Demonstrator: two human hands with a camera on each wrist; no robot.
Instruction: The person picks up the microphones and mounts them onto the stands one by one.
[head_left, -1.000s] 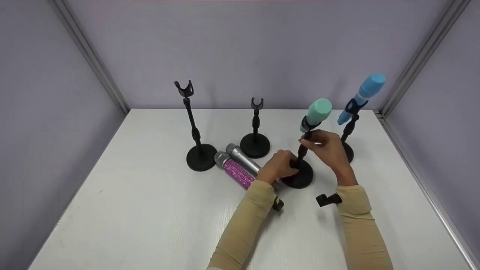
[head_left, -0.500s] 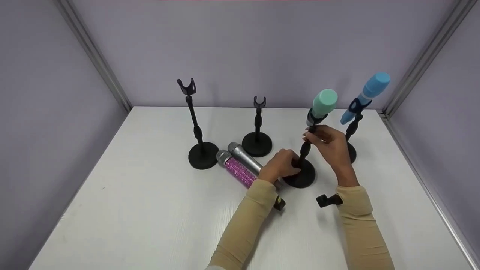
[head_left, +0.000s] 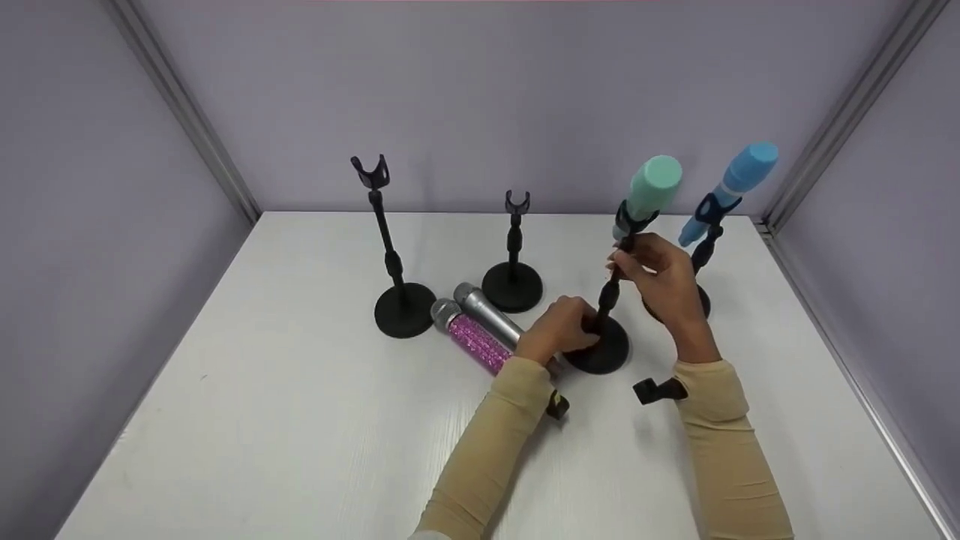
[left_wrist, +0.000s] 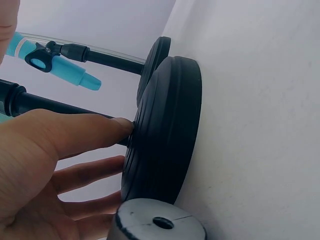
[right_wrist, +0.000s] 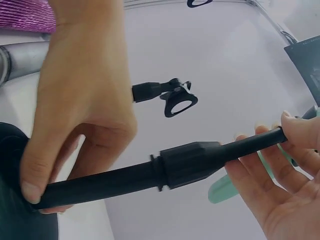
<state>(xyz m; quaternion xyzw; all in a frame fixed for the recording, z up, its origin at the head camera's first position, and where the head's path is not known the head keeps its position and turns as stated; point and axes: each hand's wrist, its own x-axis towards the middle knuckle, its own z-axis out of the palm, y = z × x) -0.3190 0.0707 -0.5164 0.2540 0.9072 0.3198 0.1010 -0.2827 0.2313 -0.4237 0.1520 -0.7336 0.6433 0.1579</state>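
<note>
While the left hand (head_left: 559, 330) pinches the near stand (head_left: 609, 295) low down, the right hand (head_left: 666, 285) has fingers curled round its upper tube (right_wrist: 250, 144); looks like height-setting, so next probably snug the collar (right_wrist: 192, 165).

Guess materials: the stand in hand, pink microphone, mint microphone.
Held stand: matte black, probably plastic, perhaps coated metal; its collar has moulded-looking edges.
Pink microphone: glitter-coated grip, probably, given its sparkle; grey head, perhaps metal mesh.
Mint microphone: matte, perhaps plastic or silicone-covered; uniform colour, soft highlights.
</note>
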